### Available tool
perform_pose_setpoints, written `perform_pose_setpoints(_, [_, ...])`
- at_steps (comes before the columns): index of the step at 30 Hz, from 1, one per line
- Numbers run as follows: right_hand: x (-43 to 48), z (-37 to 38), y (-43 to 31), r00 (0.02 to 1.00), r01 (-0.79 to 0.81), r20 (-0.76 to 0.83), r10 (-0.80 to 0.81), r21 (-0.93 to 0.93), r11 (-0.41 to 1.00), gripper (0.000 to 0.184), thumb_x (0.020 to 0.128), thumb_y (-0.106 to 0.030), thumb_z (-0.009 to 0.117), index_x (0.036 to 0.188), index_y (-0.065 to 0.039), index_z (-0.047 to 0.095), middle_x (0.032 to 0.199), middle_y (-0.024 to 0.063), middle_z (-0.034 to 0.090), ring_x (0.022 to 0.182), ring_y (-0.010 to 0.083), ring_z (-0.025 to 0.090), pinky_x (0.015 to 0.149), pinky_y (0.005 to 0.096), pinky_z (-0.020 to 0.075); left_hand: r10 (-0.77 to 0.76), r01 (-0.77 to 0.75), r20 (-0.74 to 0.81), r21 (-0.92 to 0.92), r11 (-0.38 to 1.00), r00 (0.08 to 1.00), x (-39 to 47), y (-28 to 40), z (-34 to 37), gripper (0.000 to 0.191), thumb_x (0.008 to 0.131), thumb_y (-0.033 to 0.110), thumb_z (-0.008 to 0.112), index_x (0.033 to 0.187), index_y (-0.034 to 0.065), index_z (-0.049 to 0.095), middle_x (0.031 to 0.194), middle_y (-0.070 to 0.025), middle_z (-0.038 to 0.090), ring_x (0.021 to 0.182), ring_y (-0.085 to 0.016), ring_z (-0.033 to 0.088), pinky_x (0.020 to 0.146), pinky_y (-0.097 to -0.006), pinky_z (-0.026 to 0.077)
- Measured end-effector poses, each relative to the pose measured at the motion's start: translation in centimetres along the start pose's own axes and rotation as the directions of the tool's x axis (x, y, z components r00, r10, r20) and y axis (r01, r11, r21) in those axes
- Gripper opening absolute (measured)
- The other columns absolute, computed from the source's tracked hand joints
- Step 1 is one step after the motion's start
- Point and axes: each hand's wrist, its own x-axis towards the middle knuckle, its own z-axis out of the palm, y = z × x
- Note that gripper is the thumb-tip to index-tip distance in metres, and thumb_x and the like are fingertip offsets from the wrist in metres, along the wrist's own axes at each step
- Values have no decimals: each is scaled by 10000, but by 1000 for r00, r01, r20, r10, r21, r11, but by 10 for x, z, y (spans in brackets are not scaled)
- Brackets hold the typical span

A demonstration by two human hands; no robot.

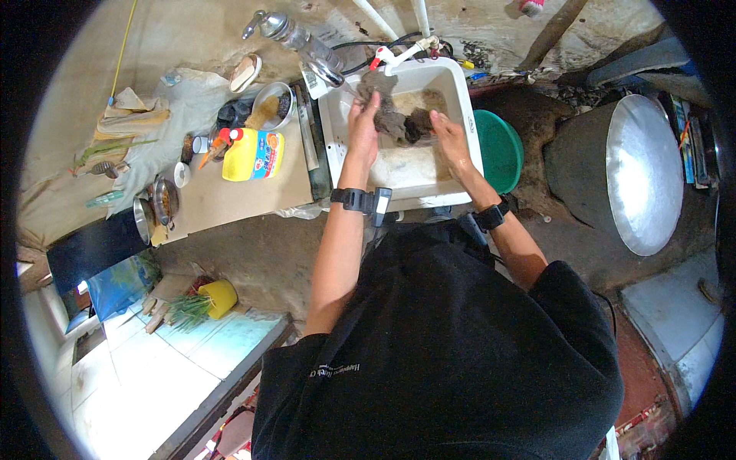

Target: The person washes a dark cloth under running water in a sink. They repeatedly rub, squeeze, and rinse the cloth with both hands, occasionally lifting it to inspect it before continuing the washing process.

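A dark grey-brown rag (391, 121), wet-looking and bunched, is stretched between my two hands over a white sink basin (402, 172). My left hand (364, 129) grips its left part, with the thumb pointing up. The rag's right end, darker and crumpled, is in my right hand (450, 141). Just beyond my left hand, a chrome faucet (313, 54) angles down to the basin's rim. A white plastic tap (397, 57) with a red handle reaches over the far rim. Brownish stains mark the basin's floor. Whether water is running is hard to tell.
Left of the basin, a counter (247, 198) holds a yellow detergent jug (253, 154), a white bowl (282, 118) and metal pans (164, 201). A green plastic basin (500, 152) stands right of the sink, beside a large metal-topped vessel (644, 175).
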Motion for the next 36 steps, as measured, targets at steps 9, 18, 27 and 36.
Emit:
perform_pose_setpoints(9, [25, 54, -29, 897, 423, 21, -441, -325, 846, 555, 812, -378, 617, 1223, -41, 459, 1051, 165, 458, 960, 338, 444, 842, 357, 380, -59, 70, 98, -112, 991, 993, -3, -10, 3, 324, 928, 289, 491, 1119, 28, 515, 1086, -54, 558, 975, -140, 539, 858, -300, 430])
perform_pose_setpoints(18, [46, 72, -18, 935, -178, 341, 98, 213, 961, 440, 820, -428, 628, 886, 7, 638, 749, 26, 605, 674, 91, 522, 620, 260, 447, 26, -28, 99, 22, 999, 995, -2, 3, -12, 230, 919, 76, 457, 1123, -16, 509, 1088, -78, 565, 1012, -131, 522, 879, -256, 388])
perform_pose_setpoints(27, [36, 99, -27, 896, -425, 73, 438, 423, 800, 374, 852, -340, 606, 807, 31, 621, 718, 48, 603, 614, 121, 514, 571, 298, 430, 266, -245, 7, 412, 878, 964, -13, 5, -27, 275, 821, 16, 603, 1075, -39, 511, 941, -96, 617, 811, -112, 571, 682, -217, 442])
perform_pose_setpoints(36, [18, 108, -46, 948, -306, 16, 318, 327, 894, 427, 851, -359, 593, 988, 45, 593, 930, 99, 608, 826, 157, 534, 754, 301, 423, 261, -71, -500, 367, 927, 826, 12, -2, -52, 409, 872, 410, 553, 854, 1, 554, 754, -21, 535, 668, -111, 462, 617, -256, 386])
